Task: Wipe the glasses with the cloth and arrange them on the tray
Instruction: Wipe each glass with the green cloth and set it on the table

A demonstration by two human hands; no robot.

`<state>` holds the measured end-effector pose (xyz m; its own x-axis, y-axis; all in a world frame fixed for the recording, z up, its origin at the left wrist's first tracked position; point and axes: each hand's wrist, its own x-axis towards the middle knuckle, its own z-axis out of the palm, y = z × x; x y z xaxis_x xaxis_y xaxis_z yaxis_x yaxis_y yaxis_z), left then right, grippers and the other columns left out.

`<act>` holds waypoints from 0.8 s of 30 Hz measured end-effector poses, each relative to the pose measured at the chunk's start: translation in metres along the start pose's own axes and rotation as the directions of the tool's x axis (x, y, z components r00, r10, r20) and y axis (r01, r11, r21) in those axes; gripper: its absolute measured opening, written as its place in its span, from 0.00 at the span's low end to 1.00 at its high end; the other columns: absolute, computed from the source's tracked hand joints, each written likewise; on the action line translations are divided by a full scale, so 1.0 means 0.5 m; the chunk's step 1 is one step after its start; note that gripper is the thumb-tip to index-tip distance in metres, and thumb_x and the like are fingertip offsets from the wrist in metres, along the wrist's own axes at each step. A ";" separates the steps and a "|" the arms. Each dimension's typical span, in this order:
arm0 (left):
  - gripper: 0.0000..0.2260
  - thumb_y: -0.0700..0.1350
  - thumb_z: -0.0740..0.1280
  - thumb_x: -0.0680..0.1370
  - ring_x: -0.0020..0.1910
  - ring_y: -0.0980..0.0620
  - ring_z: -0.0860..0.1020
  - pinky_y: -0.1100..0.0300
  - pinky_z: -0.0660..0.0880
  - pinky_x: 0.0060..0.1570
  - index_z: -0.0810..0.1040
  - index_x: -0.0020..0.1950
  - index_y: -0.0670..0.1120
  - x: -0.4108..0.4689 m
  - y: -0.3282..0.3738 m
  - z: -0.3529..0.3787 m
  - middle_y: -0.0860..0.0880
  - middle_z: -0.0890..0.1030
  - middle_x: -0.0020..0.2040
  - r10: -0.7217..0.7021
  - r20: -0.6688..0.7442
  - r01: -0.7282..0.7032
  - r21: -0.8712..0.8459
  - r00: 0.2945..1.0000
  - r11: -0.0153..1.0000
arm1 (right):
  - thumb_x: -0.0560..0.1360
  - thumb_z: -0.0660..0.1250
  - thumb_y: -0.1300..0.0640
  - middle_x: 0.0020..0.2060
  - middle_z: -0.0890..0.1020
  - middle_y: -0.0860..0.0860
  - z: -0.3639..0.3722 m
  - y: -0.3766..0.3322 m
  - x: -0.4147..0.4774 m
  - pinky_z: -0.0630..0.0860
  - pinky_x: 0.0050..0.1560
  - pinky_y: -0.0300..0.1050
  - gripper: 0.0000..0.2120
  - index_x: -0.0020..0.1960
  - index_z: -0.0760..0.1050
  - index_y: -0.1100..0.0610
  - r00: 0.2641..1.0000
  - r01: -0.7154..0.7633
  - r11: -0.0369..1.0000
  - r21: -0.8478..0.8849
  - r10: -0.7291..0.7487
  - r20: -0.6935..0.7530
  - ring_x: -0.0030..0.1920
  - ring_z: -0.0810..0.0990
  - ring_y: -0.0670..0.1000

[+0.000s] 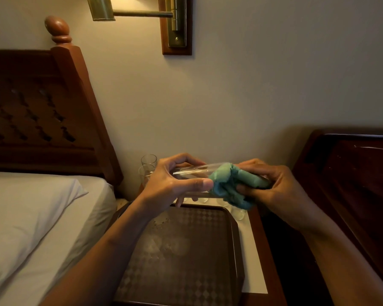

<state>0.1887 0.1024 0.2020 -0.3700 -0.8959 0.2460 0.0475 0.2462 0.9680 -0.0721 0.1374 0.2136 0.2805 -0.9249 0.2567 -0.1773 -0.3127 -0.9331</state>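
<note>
My left hand [173,180] grips a clear glass [191,171] lying sideways above the tray, thumb below and fingers over it. My right hand [272,184] holds a bunched green cloth [230,184] pressed against the glass's right end. A dark brown checkered tray [228,219] lies on the bedside table under both hands, with no glasses on its visible surface. Two more clear glasses [148,166] stand upright at the back left of the table. Bases of other glasses [238,214] show behind the tray, partly hidden by the cloth.
The bedside table [255,250] has a white top with a wooden rim. A bed with a white pillow [31,206] and wooden headboard [42,111] stands to the left. Dark wooden furniture [352,173] stands to the right. A brass wall lamp [175,23] hangs above.
</note>
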 end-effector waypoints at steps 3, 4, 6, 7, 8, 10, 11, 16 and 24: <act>0.23 0.50 0.83 0.66 0.37 0.46 0.83 0.60 0.77 0.26 0.82 0.57 0.45 0.000 -0.006 0.010 0.42 0.86 0.48 0.035 0.054 -0.038 0.056 0.998 0.998 | 0.66 0.80 0.58 0.46 0.89 0.53 0.022 -0.003 0.008 0.86 0.49 0.46 0.15 0.52 0.87 0.59 0.989 -0.030 0.998 -0.048 0.023 -0.147 0.49 0.89 0.53; 0.22 0.48 0.83 0.67 0.41 0.45 0.85 0.56 0.81 0.32 0.82 0.58 0.45 -0.001 -0.007 0.014 0.43 0.86 0.50 0.056 0.081 -0.062 0.065 0.995 0.996 | 0.65 0.81 0.55 0.43 0.89 0.53 0.028 -0.001 0.008 0.87 0.43 0.47 0.15 0.49 0.87 0.59 0.980 -0.059 0.997 -0.044 0.049 -0.195 0.46 0.89 0.54; 0.24 0.44 0.83 0.67 0.51 0.42 0.86 0.52 0.85 0.44 0.80 0.59 0.45 -0.003 -0.007 0.020 0.43 0.85 0.54 0.104 0.134 -0.112 0.061 0.986 0.992 | 0.65 0.81 0.54 0.41 0.88 0.55 0.034 0.007 0.008 0.86 0.36 0.50 0.15 0.47 0.85 0.60 0.953 -0.147 0.988 0.047 0.154 -0.260 0.42 0.89 0.55; 0.24 0.43 0.83 0.68 0.52 0.41 0.86 0.52 0.84 0.46 0.80 0.60 0.44 -0.004 -0.005 0.021 0.43 0.85 0.56 0.121 0.154 -0.130 0.045 0.981 0.991 | 0.66 0.81 0.55 0.41 0.88 0.56 0.036 0.012 0.009 0.85 0.34 0.50 0.15 0.47 0.84 0.62 0.940 -0.189 0.974 0.127 0.217 -0.262 0.41 0.89 0.57; 0.24 0.42 0.83 0.68 0.53 0.41 0.86 0.54 0.84 0.46 0.79 0.60 0.43 -0.003 -0.003 0.022 0.43 0.85 0.56 0.129 0.163 -0.135 0.026 0.978 0.990 | 0.66 0.80 0.55 0.41 0.88 0.58 0.038 0.014 0.009 0.84 0.34 0.48 0.15 0.48 0.84 0.63 0.932 -0.225 0.950 0.217 0.274 -0.237 0.42 0.88 0.59; 0.22 0.41 0.83 0.68 0.47 0.45 0.86 0.58 0.83 0.40 0.80 0.59 0.43 0.001 0.000 0.021 0.43 0.86 0.53 0.117 0.137 -0.119 0.007 0.984 0.993 | 0.69 0.78 0.57 0.48 0.88 0.61 0.036 0.013 0.009 0.84 0.39 0.44 0.16 0.53 0.84 0.65 0.944 -0.244 0.877 0.415 0.313 -0.107 0.48 0.88 0.60; 0.21 0.43 0.83 0.68 0.41 0.47 0.85 0.60 0.81 0.33 0.81 0.57 0.44 0.004 0.002 0.021 0.42 0.86 0.51 0.096 0.103 -0.097 0.007 0.990 0.995 | 0.72 0.77 0.58 0.53 0.87 0.62 0.030 0.009 0.006 0.85 0.45 0.44 0.16 0.57 0.84 0.64 0.959 -0.240 0.834 0.497 0.282 -0.010 0.52 0.87 0.60; 0.18 0.50 0.82 0.67 0.27 0.47 0.77 0.64 0.71 0.18 0.82 0.51 0.45 0.011 -0.004 0.009 0.39 0.84 0.47 -0.130 0.059 0.139 -0.171 0.990 0.975 | 0.78 0.73 0.58 0.59 0.85 0.50 -0.017 -0.011 -0.008 0.81 0.59 0.42 0.16 0.65 0.83 0.53 0.978 -0.110 0.989 0.104 0.089 0.190 0.62 0.83 0.51; 0.23 0.44 0.82 0.68 0.47 0.42 0.85 0.57 0.82 0.36 0.79 0.59 0.42 0.006 0.004 0.020 0.40 0.84 0.55 0.061 0.138 -0.062 0.004 0.989 0.998 | 0.75 0.72 0.53 0.45 0.89 0.53 0.032 -0.018 0.005 0.86 0.46 0.51 0.10 0.54 0.86 0.54 0.995 -0.077 0.996 -0.050 0.074 -0.064 0.47 0.88 0.57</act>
<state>0.1783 0.1038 0.2043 -0.4907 -0.8196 0.2957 0.0665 0.3031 0.9506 -0.0545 0.1412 0.2187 0.2057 -0.9574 0.2026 -0.2456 -0.2509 -0.9363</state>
